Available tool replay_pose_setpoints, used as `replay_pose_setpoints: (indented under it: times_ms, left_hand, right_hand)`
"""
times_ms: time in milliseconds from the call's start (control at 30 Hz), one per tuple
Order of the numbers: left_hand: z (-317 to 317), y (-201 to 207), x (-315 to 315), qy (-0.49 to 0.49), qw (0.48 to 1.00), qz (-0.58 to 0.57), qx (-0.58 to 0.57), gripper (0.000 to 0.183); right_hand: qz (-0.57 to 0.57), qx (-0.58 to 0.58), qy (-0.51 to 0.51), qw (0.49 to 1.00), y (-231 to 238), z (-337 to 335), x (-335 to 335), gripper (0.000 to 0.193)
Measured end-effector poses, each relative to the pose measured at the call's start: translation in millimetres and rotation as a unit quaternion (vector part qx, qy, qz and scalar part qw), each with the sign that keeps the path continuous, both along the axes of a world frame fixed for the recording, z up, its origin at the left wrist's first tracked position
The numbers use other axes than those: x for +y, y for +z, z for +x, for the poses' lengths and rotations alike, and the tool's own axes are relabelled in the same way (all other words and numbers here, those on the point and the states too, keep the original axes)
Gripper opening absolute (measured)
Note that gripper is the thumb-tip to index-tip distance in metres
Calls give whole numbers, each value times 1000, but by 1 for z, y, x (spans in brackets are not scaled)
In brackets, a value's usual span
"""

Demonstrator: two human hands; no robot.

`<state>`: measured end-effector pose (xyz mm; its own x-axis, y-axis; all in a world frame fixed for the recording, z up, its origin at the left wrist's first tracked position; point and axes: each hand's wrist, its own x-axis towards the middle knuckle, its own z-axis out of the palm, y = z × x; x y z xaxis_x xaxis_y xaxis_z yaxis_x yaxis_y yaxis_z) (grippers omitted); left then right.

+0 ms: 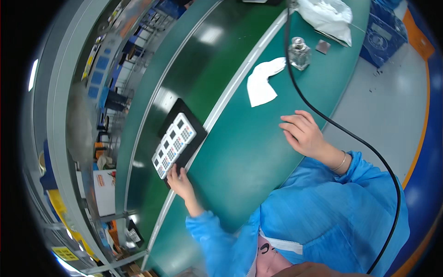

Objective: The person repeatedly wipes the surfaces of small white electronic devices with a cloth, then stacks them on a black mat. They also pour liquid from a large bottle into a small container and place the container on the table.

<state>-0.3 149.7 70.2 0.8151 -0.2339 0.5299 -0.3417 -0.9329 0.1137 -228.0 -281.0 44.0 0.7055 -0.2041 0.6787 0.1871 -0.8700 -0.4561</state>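
Several white handheld devices (173, 145) with dark screens and small coloured keys lie side by side on a black tray (196, 125). They look like remote controls or calculators. The tray rests on the green conveyor belt, against the metal rail. My left hand (181, 183) reaches over the rail to the near end of the row, its fingers apart and at the last device; whether they press on it I cannot tell. Above the green bench top, my right hand (304, 135) is held with loosely bent, spread fingers and nothing in it.
A glass bottle (299, 54) stands beside a white cloth (262, 85) and a small square piece (323, 46). A white bag (327, 18) lies at the bench's far end. One black cable (341, 127) hangs across the view on the right. A blue crate (380, 39) sits past the bench.
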Motion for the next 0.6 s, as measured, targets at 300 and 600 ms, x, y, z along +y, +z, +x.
replay_pose_setpoints:
  times_ms: [300,600]
  left_hand:
    - [-33,18,-114,-298,947,-32,114,33]
    - [-41,15,-98,-236,964,-41,120,30]
  right_hand:
    - [259,-200,-325,887,-48,-24,-51,48]
    - [171,226,-281,917,-148,53,-108,39]
